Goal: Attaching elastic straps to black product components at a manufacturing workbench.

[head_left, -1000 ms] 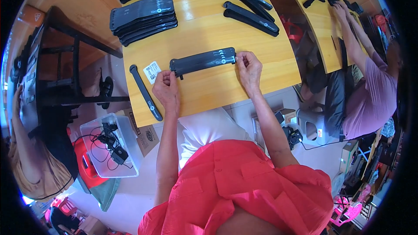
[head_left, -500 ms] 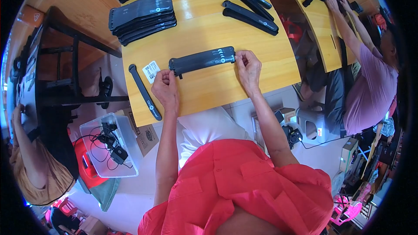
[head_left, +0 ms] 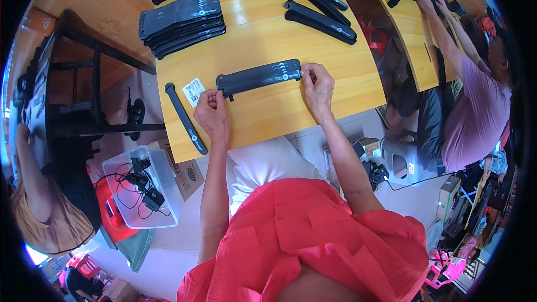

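Pinching a flat black strap bundle [head_left: 259,77] at its two ends, with hands well apart: gripping one end at 8 o'clock with the left hand [head_left: 212,114] and the other at 3 o'clock with the right hand [head_left: 318,88]. Centring the bundle over the yellow wooden surface [head_left: 268,116], cannot tell whether resting or slightly raised. Having around the bundle a white label [head_left: 194,89] at 9 o'clock, a single black strap [head_left: 185,118] at 8, a strap stack [head_left: 182,22] at 10, and loose black straps [head_left: 320,23] between 1 and 2.
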Tool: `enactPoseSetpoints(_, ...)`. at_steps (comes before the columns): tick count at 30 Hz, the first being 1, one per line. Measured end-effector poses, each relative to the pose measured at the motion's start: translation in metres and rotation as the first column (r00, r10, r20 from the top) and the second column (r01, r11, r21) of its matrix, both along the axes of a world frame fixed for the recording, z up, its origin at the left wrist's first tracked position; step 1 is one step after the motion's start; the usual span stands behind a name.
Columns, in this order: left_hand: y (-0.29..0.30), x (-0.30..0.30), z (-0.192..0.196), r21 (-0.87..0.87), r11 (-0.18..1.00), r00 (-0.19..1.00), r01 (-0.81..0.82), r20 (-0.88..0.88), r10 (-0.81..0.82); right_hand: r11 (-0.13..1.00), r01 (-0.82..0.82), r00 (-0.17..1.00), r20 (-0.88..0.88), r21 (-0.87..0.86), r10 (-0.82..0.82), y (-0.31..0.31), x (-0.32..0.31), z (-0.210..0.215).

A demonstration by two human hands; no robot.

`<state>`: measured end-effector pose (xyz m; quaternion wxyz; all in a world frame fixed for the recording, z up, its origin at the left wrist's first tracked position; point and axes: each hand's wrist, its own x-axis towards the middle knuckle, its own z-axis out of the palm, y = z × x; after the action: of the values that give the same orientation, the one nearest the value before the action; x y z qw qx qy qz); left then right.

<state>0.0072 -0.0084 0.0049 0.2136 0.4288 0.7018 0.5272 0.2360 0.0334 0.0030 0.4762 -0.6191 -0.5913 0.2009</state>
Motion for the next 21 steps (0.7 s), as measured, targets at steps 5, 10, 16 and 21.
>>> enactPoseSetpoints(5, 0.0008, -0.0003, -0.0023, -0.006, 1.000, 1.000, -0.010, -0.006, 0.010, 1.000, -0.002, 0.999, 0.041, 0.022, 0.001, 0.0005, 0.0000, -0.0016)
enactPoseSetpoints(10, 0.0026, -0.0009, -0.0054, -0.001, 1.000, 0.999, -0.006, -0.036, 0.006, 0.998, -0.007, 0.995, 0.097, 0.055, 0.002, 0.0010, -0.0002, -0.0031)
enactPoseSetpoints(16, 0.0025, -0.0017, -0.0019, -0.023, 0.999, 0.998, -0.032, -0.057, 0.031, 0.998, -0.011, 0.991, 0.135, 0.066, 0.002, 0.0006, -0.0028, -0.0023)
enactPoseSetpoints(21, 0.0039, -0.0021, -0.0025, -0.025, 0.999, 0.997, -0.033, -0.075, 0.031, 0.997, -0.008, 0.986, 0.165, 0.077, -0.005, -0.0001, -0.0029, -0.0019)
